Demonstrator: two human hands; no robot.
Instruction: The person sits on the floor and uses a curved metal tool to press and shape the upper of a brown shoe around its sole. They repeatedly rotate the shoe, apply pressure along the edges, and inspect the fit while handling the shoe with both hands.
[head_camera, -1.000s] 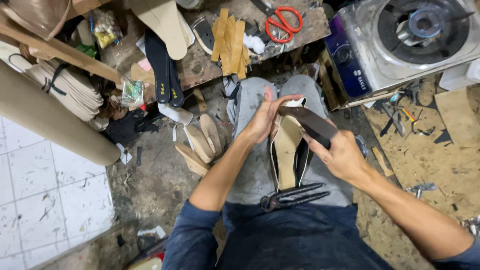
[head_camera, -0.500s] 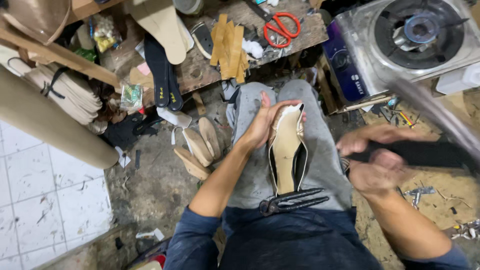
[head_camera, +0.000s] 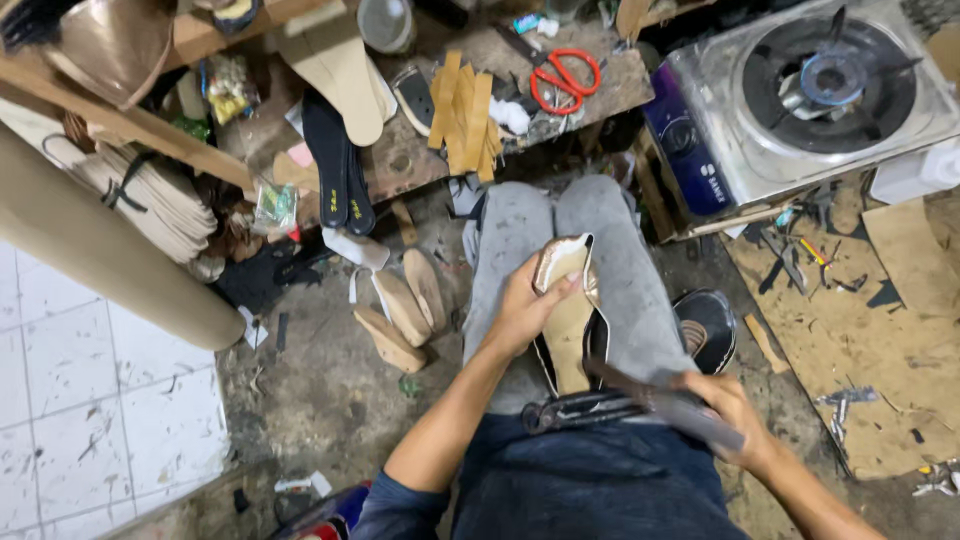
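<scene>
left hand (head_camera: 522, 312) clamped on pale tan, black-edged shoe upper (head_camera: 565, 318) at frame centre on grey-trousered lap (head_camera: 620, 270), right hand (head_camera: 730, 410) closed round long dark flat tool (head_camera: 660, 402) lower right, black pincers (head_camera: 575, 412) just below shoe, orange-handled scissors (head_camera: 566, 78) on wooden bench (head_camera: 400, 165) above

right hand (head_camera: 735, 410) swung dark tool (head_camera: 665, 402) back to lap.

The lap offers little room: the left hand (head_camera: 522, 312) clasps the shoe upper (head_camera: 566, 318) on the knees, the pincers (head_camera: 575, 410) lie across the thighs just below it, and the right hand (head_camera: 728, 408) brings a dark flat tool (head_camera: 665, 404) in over them. Left of the legs, three wooden heels (head_camera: 402, 308) crowd the floor; right of them sits a round tin (head_camera: 708, 328). Ahead, the low bench (head_camera: 405, 165) carries insoles (head_camera: 338, 172), leather strips (head_camera: 462, 112) and red scissors (head_camera: 566, 82), leaving few gaps. The gas stove (head_camera: 810, 95) blocks the far right; bare floor lies beyond the heels, toward the tiles.
</scene>
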